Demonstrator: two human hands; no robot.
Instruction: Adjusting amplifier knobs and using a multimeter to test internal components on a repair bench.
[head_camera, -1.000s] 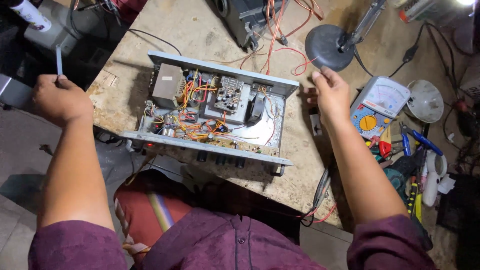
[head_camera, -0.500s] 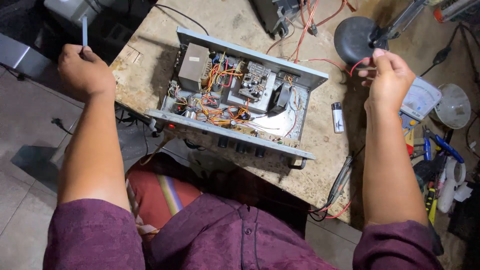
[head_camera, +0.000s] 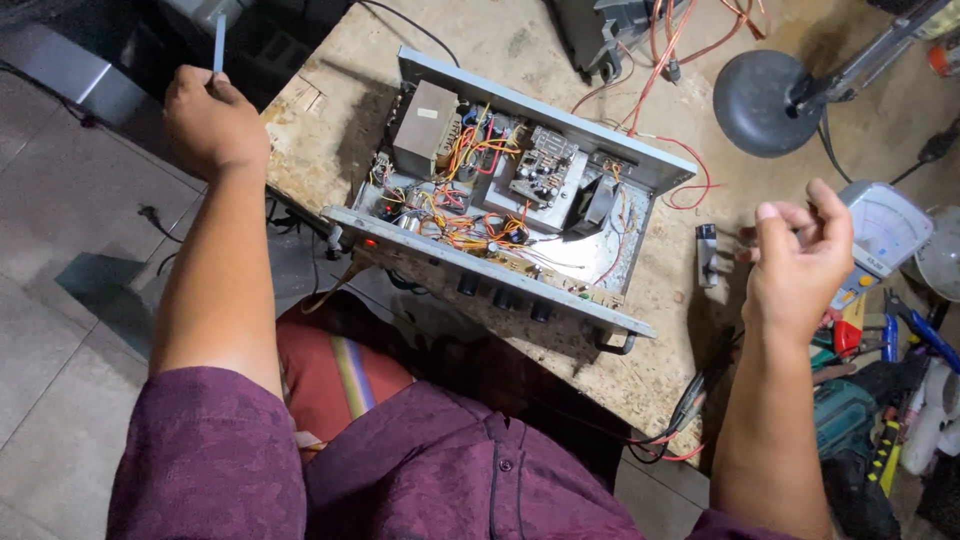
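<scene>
An opened grey metal amplifier chassis (head_camera: 520, 190) lies on the worn wooden table (head_camera: 340, 110), its inside full of circuit boards, a transformer and orange and red wires. My left hand (head_camera: 208, 118) is raised to the left of the chassis, closed around a thin pale blue stick (head_camera: 219, 42) that points up. My right hand (head_camera: 795, 262) hovers to the right of the chassis with fingers loosely curled and nothing seen in it, above a small lighter (head_camera: 707, 255) and next to an analogue multimeter (head_camera: 880, 232).
A round black lamp base (head_camera: 765, 102) with a metal arm stands at the back right. Pliers, screwdrivers and other tools (head_camera: 890, 340) crowd the right edge. Loose red and orange wires (head_camera: 690, 40) trail at the back. A cable (head_camera: 690, 410) hangs off the front edge.
My right hand has dropped from near the lamp base to beside the multimeter. The view has shifted, and my left hand keeps the blue stick raised.
</scene>
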